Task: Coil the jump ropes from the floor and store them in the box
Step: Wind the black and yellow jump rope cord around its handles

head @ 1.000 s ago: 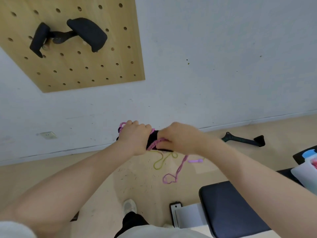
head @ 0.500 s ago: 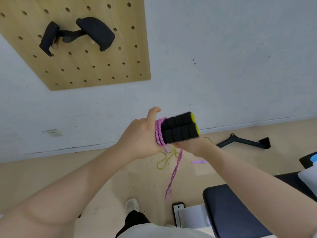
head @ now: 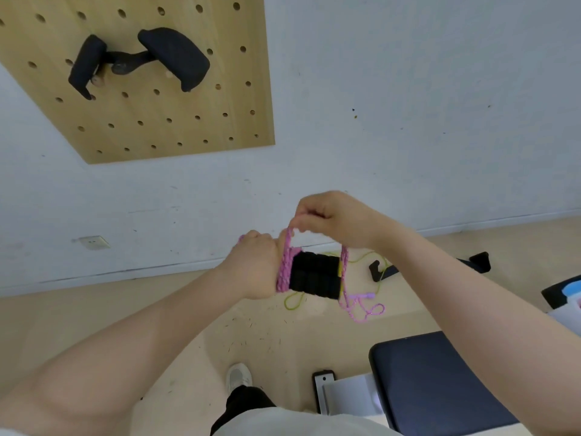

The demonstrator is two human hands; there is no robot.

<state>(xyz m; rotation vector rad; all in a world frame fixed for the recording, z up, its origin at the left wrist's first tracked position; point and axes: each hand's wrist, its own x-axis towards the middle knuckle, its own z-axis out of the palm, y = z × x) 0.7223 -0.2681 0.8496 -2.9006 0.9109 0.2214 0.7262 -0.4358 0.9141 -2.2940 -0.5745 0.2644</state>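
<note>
My left hand (head: 256, 267) grips the two black foam handles (head: 314, 275) of a pink jump rope, held side by side at chest height. Several turns of the pink rope (head: 285, 269) are wound around the handles next to my left fist. My right hand (head: 333, 220) is above the handles and pinches a loop of the pink rope, whose loose tail (head: 361, 306) hangs down past the handles' yellow ends. A yellow-green jump rope (head: 294, 302) lies on the floor beyond, partly hidden by my hands. At the far right edge a white box (head: 570, 313) is only partly in view.
A dark padded bench (head: 434, 382) stands at lower right with its metal base (head: 323, 388). A black handle bar (head: 478, 262) lies on the floor by the white wall. A wooden pegboard (head: 151, 121) with a black grip hangs upper left. My shoe (head: 239, 377) is below.
My right hand has come up from under the handles to above them, carrying the pink rope over in another turn. The handles have dropped slightly and the hanging tail is shorter.
</note>
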